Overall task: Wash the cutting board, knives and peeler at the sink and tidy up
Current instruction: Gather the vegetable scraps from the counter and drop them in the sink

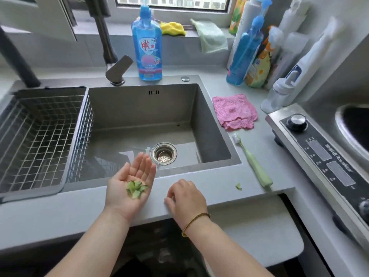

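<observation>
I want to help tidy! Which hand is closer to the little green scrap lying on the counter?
Right. The right hand is on the counter edge, left of the scrap; the left hand, cupping peels, is farther left.

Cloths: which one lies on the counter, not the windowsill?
The pink cloth, right of the sink; the yellow cloth and pale green cloth are up on the sill.

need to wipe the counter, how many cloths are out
3: a fluffy pink cloth on the counter right of the sink, a pale green cloth draped over the windowsill, a crumpled yellow cloth beside it.
</observation>
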Demonstrator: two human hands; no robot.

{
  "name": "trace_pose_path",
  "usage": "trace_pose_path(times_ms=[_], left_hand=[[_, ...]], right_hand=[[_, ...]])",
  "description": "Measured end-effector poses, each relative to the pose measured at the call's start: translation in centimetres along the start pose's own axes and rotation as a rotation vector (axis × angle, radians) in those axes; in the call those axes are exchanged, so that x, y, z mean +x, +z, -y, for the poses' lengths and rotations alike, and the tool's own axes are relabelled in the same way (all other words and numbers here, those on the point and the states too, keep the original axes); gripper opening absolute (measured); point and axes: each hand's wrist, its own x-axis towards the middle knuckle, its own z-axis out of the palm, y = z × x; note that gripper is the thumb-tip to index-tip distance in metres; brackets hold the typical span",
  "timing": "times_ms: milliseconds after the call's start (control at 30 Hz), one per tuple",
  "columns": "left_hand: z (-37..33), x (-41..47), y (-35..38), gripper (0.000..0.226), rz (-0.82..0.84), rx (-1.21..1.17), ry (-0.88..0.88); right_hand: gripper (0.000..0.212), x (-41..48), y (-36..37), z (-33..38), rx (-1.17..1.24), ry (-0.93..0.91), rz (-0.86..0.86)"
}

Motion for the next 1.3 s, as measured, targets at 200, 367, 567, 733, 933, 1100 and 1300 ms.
trace_pose_path(times_ms=[200,367,567,733,933,1100,1300], left_hand=[[0.5,0.2,-0.1,0.068,-0.005,-0.003,0.006],[1.9,1.0,0.4,0.068,0.005,0.010,-0.076],[3.4,2.3,1.4,0.070,0.014,0.044,-0.164],[4.4,3.2,2.0,0.069,0.026,0.057,-0.211],[4.7,4.1,2.3,0.072,0.019,0.083,-0.214],[4.8,4.9,2.0,0.072,0.016,0.090,-0.228],[5.9,5.4,2.5,0.054,0.031,0.105,-0.276]], right_hand=[[0.016,-0.9,-0.4,-2.1,0.199,0.063,-0.450],[0.005,-2.1,-4.4,-7.0,0.366,0.447,-0.401],[0.035,-2.7,-5.9,-10.0,0.344,0.657,-0.271],[0.029,-1.8,-6.5,-10.7,0.233,0.710,-0.116],[0.010,-1.6,-7.5,-10.4,0.138,0.785,-0.046],[0.034,-1.6,-7.9,-10.2,0.107,0.753,0.003],[0.029,-2.3,-6.7,-10.6,0.123,0.692,-0.104]])
